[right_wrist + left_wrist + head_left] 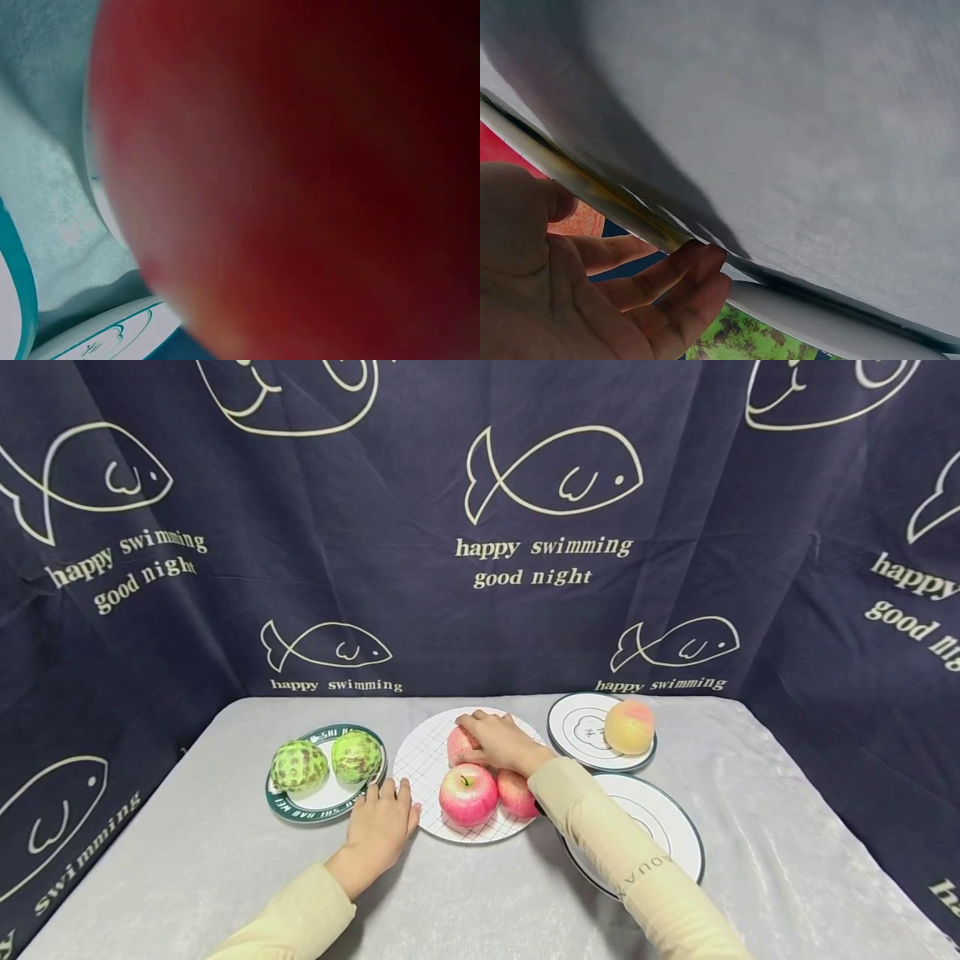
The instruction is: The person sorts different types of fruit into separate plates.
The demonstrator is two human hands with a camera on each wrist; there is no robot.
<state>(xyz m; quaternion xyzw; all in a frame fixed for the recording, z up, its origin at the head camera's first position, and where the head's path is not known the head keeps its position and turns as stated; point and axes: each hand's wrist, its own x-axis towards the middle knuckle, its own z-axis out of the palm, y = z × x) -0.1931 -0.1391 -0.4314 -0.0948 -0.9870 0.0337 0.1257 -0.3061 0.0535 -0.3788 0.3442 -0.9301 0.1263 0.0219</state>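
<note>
On a round white plate with a grid pattern [423, 777] sit a red-pink apple [468, 795], a second apple [516, 795] partly covered by the right sleeve, and a pinkish apple [460, 748] at the back. My right hand [501, 740] grips this back apple from above, fingers curled over it. A blurred red fruit [247, 187] fills most of the right wrist view and hides that hand. My left hand [381, 822] lies with relaxed fingers between the grid plate and a green-rimmed oval plate [281, 806]. In the left wrist view its fingertips [709, 259] are right at a plate's edge.
Two green knobbly custard apples [300, 767] sit on the oval plate. At the back right, a peach [629, 727] rests on a small dark-rimmed plate [573, 727]. A larger dark-rimmed plate [682, 831] lies partly under my right forearm. A dark fish-print curtain [555, 643] encloses the table.
</note>
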